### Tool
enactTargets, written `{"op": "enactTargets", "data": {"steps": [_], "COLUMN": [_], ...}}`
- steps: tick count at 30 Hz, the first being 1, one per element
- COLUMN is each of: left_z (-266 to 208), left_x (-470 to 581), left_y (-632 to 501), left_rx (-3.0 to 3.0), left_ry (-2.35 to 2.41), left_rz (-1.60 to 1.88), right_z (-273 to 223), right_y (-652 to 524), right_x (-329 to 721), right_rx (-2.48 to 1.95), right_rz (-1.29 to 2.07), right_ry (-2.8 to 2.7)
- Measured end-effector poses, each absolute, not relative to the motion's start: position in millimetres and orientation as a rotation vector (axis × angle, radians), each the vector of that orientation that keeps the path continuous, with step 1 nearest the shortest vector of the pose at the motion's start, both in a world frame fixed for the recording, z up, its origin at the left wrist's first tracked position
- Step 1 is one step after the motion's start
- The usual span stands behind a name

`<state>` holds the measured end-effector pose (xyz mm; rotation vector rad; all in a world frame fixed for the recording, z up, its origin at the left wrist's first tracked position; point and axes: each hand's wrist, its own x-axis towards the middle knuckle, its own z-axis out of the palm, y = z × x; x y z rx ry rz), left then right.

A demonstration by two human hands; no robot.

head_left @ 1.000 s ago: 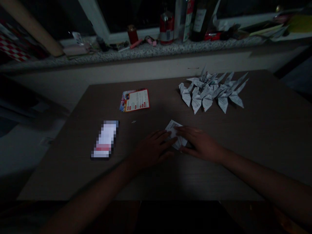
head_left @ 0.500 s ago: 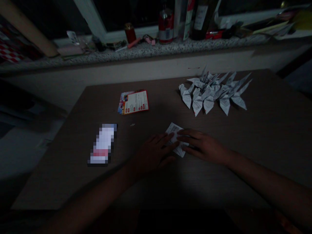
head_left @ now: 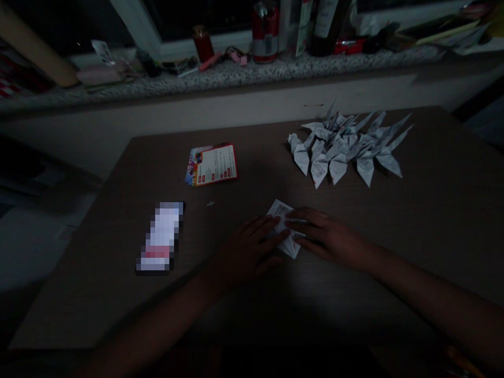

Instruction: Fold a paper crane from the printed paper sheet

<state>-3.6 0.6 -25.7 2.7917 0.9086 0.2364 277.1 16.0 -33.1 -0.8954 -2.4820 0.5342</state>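
A small folded piece of printed paper [head_left: 293, 247], roughly diamond-shaped, lies flat on the brown table in front of me. From the left, my left hand [head_left: 249, 251] rests its outstretched fingertips on the paper. My right hand [head_left: 329, 234] lies on the paper's right side, fingers stretched out and a little spread. Both hands hide much of the paper's middle and edges. Beyond my right hand stands a cluster of several folded paper cranes [head_left: 339, 149], made of similar printed paper.
A phone [head_left: 160, 236] with a lit, blurred-out screen lies on the table's left. Behind it is a stack of printed cards [head_left: 214, 165]. At the back, a stone windowsill [head_left: 220, 79] bears a red can [head_left: 265, 34], a small jar [head_left: 203, 44], a dark bottle [head_left: 325, 26] and clutter.
My hands hold nearly the same place on the paper, with only a slight shift. The whole view has tilted a little; the objects on the table stay where they were.
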Motion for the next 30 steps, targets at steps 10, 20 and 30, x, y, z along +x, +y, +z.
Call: {"op": "enactTargets", "data": {"steps": [10,20,30], "left_z": [-26.2,-20.0,-17.7], "left_x": [-7.6,-6.2,-4.7], "left_y": [1.8,3.0,7.6], "left_rx": [2.798,2.759,2.533], "left_ry": [0.878,0.858,0.951], "left_rz": [0.228,0.254,0.400], "right_z": [-32.3,-38.4,-35.4], "right_y": [19.8,23.2,26.0], "right_x": [274.7,270.5,272.8], "right_rx": [-0.908,-1.016,-1.010], "right_rz": [0.538,0.452,0.513], "right_ry": [-2.435,-2.396,-2.382]}}
